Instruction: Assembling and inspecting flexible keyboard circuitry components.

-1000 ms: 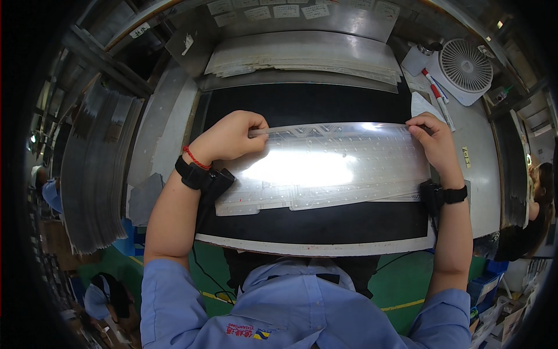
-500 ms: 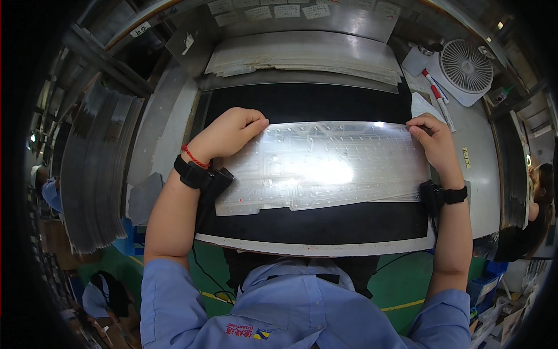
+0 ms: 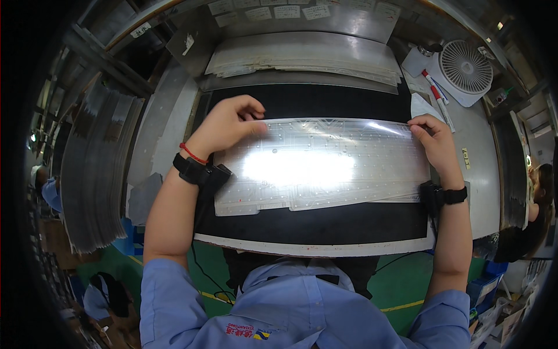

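1. Clear patterned sheets (image 3: 349, 189) lie stacked on the counter's (image 3: 314, 249) black mat (image 3: 325, 225).
2. Right hand (image 3: 435, 138): grip pinching their far right corner.
3. Left hand (image 3: 231, 127): grip parted; one-sided hold could skew or crease the sheets.

On the flat black rectangular mat (image 3: 314, 102), bare strips along the far and near sides leave room to pass. Between them, shiny clear plastic sheets with fine printed lines (image 3: 360, 157) cover the mat's middle. The person's bare left hand (image 3: 235, 122) and bare right hand (image 3: 433, 136) obstruct its sides. Beyond it, a stack of long grey sheets (image 3: 308, 52) blocks the way; past its far right corner stands a white round-grilled fan (image 3: 467, 67).
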`<state>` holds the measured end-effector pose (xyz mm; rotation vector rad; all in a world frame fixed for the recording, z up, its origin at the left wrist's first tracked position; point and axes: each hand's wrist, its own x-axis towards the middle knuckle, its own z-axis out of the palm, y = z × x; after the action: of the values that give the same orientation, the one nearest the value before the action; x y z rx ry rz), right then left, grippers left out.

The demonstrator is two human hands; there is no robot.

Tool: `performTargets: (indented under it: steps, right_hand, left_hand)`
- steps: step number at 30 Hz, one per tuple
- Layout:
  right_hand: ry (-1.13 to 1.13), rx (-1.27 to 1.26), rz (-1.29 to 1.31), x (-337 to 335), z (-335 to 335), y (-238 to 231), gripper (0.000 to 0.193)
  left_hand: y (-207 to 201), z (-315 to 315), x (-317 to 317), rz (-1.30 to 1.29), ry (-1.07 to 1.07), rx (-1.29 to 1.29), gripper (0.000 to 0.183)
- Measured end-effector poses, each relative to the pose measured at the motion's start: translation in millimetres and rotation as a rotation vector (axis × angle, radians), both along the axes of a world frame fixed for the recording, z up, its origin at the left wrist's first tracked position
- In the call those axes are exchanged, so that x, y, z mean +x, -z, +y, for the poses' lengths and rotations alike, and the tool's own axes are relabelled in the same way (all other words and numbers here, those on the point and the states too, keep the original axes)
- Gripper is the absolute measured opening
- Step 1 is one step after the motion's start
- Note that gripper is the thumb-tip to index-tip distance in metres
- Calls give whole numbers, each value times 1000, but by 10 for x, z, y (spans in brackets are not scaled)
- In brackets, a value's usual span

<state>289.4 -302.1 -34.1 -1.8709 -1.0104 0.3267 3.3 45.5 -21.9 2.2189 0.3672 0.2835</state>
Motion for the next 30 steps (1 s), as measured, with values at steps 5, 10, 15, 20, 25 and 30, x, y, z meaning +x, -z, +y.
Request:
performTargets:
  steps: [5,10,15,20,25,30]
  right_hand:
    - [-3,-1,-13,21,-8,27,12]
    - [-2,-12,-1,0,4,-2,12]
    - [19,-28,2,-7,-2,-17,13]
    - [22,-21,-2,-10,4,-19,12]
    - [29,-3,16,-3,2,4,12]
    - [21,-2,18,3,4,12,12]
  left_hand:
    - [-107,-140,44,238,-9,80,24]
    - [-38,-84,35,177,5,166,24]
    - [116,102,31,67,-158,-21,34]
    - [99,288,-1,69,-280,-203,33]
    - [8,36,23,58,-85,17,32]
    - [-24,-89,20,99,21,136,26]
